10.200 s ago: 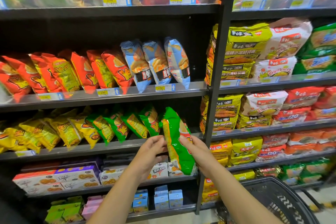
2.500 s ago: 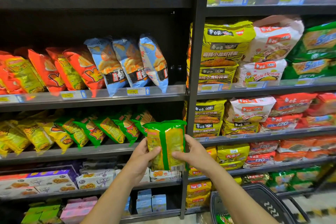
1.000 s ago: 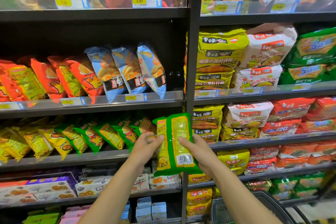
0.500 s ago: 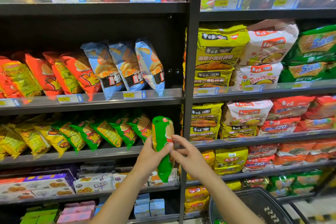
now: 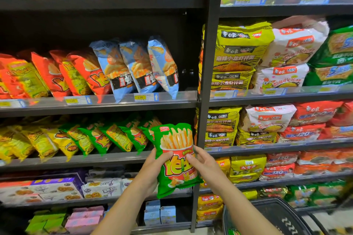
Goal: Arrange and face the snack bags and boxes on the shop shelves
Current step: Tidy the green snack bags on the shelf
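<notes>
Item: green chip bag (image 5: 176, 170), front facing me, upright between my hands, in front of the shelf (image 5: 95, 160).
Left hand (image 5: 152, 167) grips its left edge. Right hand (image 5: 205, 164) pinches its right edge.
Handling, by my reckoning: light, puffy, slick film, brittle contents. Hold the side seams and don't squeeze.

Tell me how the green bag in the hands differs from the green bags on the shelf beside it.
The held bag is off the shelf, held by the left hand and right hand; the shelf bags rest on it. The held bag faces front, its fries picture in full view; the shelf bags lean sideways and overlap, each partly hidden. Both are green with the same red and yellow logo.
</notes>
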The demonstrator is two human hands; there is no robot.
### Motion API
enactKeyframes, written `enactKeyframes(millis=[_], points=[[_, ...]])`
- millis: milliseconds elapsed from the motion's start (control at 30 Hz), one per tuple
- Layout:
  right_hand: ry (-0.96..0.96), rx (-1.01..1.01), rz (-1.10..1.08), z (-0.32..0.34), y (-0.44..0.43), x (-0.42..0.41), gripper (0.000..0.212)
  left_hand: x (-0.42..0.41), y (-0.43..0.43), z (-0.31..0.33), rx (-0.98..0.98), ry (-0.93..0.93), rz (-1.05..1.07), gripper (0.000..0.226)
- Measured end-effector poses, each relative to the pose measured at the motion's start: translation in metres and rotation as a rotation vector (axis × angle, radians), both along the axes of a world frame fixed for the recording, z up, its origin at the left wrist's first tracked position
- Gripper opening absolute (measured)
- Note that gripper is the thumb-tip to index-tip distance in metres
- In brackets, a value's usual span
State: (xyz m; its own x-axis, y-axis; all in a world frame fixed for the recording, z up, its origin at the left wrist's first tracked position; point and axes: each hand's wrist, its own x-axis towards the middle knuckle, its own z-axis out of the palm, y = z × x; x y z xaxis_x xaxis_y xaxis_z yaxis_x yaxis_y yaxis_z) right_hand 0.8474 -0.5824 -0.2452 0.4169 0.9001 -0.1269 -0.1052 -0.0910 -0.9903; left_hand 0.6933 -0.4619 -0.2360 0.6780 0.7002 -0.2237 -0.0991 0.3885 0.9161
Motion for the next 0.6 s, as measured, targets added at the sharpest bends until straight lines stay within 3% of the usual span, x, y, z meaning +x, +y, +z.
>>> enactKeyframes(millis=[200, 433, 600], points=[[-0.033, 0.049, -0.076, -0.004, 0.011, -0.002, 0.054, -0.007, 0.017, -0.005, 0.151, 0.095, -0.083, 0.073], [-0.088, 0.055, -0.069, -0.005, 0.021, 0.001, 0.043, -0.007, 0.028, -0.008, 0.234, 0.170, -0.055, 0.050], [-0.233, 0.042, -0.092, -0.004, 0.034, 0.006, 0.044, -0.003, 0.041, -0.014, 0.330, 0.241, -0.042, 0.045]])
